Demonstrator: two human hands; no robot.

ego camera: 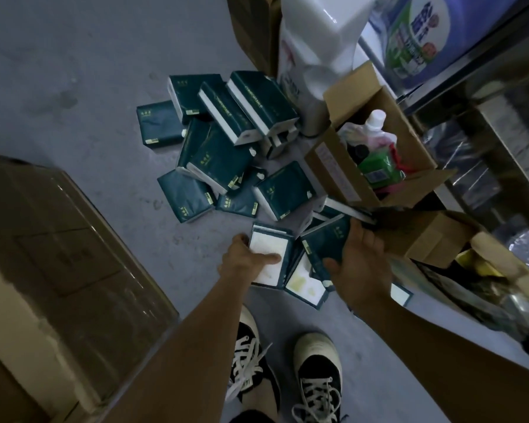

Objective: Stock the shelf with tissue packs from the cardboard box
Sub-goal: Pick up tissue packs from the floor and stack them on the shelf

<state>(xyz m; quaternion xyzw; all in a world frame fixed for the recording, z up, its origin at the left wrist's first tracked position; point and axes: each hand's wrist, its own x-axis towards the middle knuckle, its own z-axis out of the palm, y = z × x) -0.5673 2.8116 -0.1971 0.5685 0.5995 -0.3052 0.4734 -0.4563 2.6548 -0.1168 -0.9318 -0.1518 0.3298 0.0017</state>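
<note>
At about 8 o'clock, a large cardboard box (58, 270) wrapped in clear tape fills the lower left corner, standing on the grey floor (74, 71). Toward the centre, a loose pile of dark green tissue packs (226, 148) lies scattered on the floor, some flat, some leaning over each other, reaching from about 11 o'clock down to the middle. Just below the pile, the left hand (242, 257) reaches down with its fingers (269, 257) wrapped round the near end of one tissue pack (269, 254) turned pale face up, thumb on its far edge. Beside it at 5 o'clock, the right hand (361, 264) grips a second green pack (324, 242), thumb curled over the near side, the other fingers hidden behind it; more packs lie touching beneath both hands. At 6 o'clock, two black-and-white sneakers (287, 367) stand on the floor. At 1 o'clock, a white plastic jug (315, 56) stands beside an open small carton (376, 148) holding a bottle and a green pouch. At 3 o'clock, a metal shelf (486, 117) runs along the right edge, with a blue-labelled bag on its upper level.
</note>
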